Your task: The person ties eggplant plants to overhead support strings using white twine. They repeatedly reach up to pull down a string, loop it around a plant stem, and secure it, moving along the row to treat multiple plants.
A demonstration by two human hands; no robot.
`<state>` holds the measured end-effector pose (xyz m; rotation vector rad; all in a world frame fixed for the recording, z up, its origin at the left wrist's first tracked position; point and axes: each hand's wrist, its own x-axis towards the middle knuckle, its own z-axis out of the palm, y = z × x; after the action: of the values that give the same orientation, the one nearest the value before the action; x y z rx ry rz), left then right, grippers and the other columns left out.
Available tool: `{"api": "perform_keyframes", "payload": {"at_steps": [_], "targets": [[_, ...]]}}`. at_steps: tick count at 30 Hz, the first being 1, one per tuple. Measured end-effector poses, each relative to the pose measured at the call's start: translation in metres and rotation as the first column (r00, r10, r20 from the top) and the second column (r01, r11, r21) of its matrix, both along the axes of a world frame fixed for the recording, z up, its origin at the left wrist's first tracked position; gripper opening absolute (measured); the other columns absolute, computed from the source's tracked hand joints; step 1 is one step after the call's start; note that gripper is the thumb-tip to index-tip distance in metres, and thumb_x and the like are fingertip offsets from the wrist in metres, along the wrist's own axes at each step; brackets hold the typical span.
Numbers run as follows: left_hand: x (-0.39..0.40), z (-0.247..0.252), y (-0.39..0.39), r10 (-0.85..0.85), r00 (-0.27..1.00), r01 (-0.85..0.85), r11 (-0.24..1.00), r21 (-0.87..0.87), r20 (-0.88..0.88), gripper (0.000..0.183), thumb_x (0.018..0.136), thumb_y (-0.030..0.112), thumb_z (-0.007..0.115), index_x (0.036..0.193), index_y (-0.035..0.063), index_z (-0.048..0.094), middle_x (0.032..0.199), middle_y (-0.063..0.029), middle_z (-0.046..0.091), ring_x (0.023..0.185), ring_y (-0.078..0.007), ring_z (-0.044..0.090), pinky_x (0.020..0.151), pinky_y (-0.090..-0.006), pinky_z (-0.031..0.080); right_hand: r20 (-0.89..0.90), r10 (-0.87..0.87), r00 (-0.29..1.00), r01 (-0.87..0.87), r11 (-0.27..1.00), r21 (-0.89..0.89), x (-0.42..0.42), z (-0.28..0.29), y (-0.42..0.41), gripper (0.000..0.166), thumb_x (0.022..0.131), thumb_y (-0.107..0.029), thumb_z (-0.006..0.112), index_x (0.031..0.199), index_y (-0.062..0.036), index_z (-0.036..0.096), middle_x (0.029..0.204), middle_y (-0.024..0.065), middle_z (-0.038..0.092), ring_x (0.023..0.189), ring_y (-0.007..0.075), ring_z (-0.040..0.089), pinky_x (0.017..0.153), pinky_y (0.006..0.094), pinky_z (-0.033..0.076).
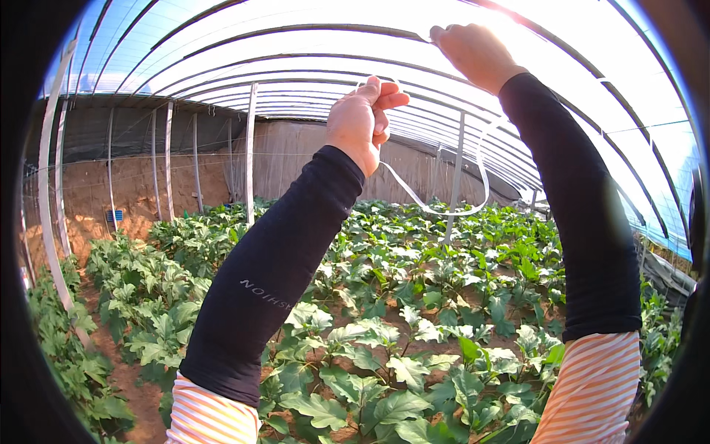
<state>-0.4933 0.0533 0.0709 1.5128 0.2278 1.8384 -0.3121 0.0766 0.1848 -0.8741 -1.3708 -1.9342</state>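
Both my arms, in black sleeves, are raised towards the roof of a plastic greenhouse. My left hand [366,119], near the upper middle, has bent fingers closed on a thin white strap [452,212]. The strap hangs in a loose loop to the right of that hand and rises towards my right forearm, where its far end is hard to follow. Higher and further right, my right hand [471,53] is closed beside a dark roof rib [383,30], its fingertips pinched on something small and pale that I cannot make out.
Rows of leafy green plants [410,366] cover the ground below. A dirt path [130,388] runs at the left. Pale posts [251,155] stand among the rows, with thin wires between some. An earthen wall [138,183] closes the far left, with a small blue panel [115,215] near its foot.
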Motion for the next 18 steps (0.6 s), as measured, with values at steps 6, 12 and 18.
{"api": "perform_keyframes", "payload": {"at_steps": [6, 12, 18], "targets": [[0.027, -0.009, 0.012, -0.154, 0.974, 0.140, 0.986, -0.090, -0.165, 0.035, 0.099, 0.032, 0.036, 0.109, 0.0029, 0.053, 0.104, -0.0110, 0.065, 0.053, -0.0050, 0.036, 0.044, -0.0178, 0.029, -0.005, 0.646, 0.763, -0.623, 0.738, 0.259, 0.011, -0.080, 0.005, 0.027, 0.077, -0.010, 0.065, 0.104, -0.0169, 0.062, 0.113, 0.0042, 0.055, 0.070, 0.0236, 0.065, 0.060, 0.0324, 0.052], [0.043, -0.035, 0.028, -0.390, 0.871, 0.371, 0.921, -0.121, -0.299, 0.029, 0.093, 0.025, 0.048, 0.112, 0.0031, 0.054, 0.097, -0.0064, 0.063, 0.065, -0.0069, 0.050, 0.047, -0.0162, 0.035, -0.157, 0.801, 0.577, -0.807, 0.590, 0.043, -0.006, -0.206, -0.002, 0.037, 0.070, -0.002, 0.067, 0.105, -0.0122, 0.065, 0.099, 0.0024, 0.057, 0.066, 0.0171, 0.061, 0.052, 0.0288, 0.050], [0.065, -0.034, 0.042, -0.494, 0.831, 0.461, 0.869, -0.180, -0.254, 0.024, 0.090, 0.016, 0.049, 0.103, -0.0030, 0.057, 0.072, -0.0035, 0.058, 0.063, -0.0074, 0.055, 0.055, -0.0176, 0.046, -0.255, 0.920, 0.299, -0.952, 0.270, -0.142, 0.006, -0.210, 0.006, 0.026, 0.076, -0.003, 0.066, 0.101, -0.0087, 0.069, 0.094, 0.0042, 0.063, 0.070, 0.0156, 0.062, 0.057, 0.0265, 0.049]]}}
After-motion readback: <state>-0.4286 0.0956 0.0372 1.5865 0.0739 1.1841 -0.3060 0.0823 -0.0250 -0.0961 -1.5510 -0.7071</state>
